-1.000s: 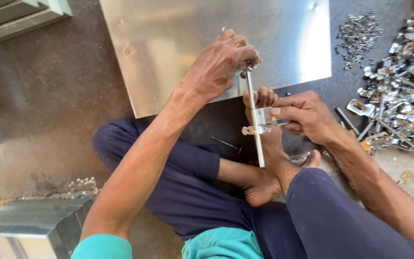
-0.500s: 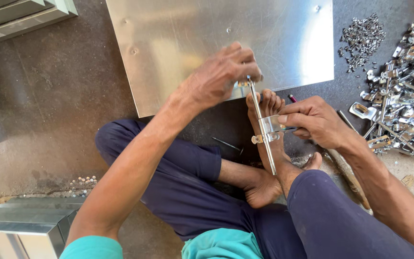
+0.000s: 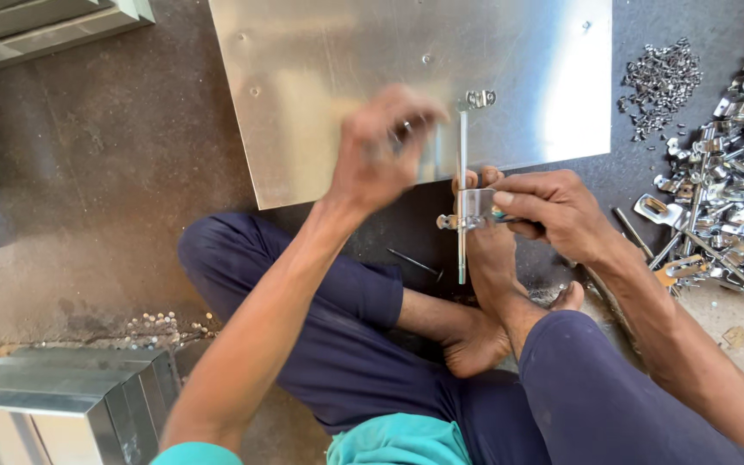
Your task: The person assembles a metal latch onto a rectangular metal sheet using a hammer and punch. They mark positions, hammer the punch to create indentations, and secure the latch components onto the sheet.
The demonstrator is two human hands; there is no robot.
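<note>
A thin metal rod (image 3: 462, 155) stands upright over my bare foot (image 3: 491, 258), with a small metal clasp (image 3: 477, 99) at its top end. My right hand (image 3: 561, 211) pinches a small metal bracket (image 3: 474, 208) fitted midway along the rod; a bit of teal shows under its fingertips. My left hand (image 3: 385, 151) is blurred and hangs just left of the rod's top, apart from it, fingers curled. Something small glints by its fingers, but whether it holds anything I cannot tell. A large shiny metal sheet (image 3: 346, 77) lies flat behind the rod.
A heap of metal brackets and rods (image 3: 725, 172) lies at the right, with a pile of small screws (image 3: 660, 82) behind it. Sheet-metal duct pieces sit at the lower left (image 3: 62, 400) and upper left (image 3: 53, 26). Tiny rivets (image 3: 161, 327) are scattered on the dark floor.
My left hand has let go of the rod's top and swung left, baring the clasp. The rod now stands straighter. My right hand stays on the bracket.
</note>
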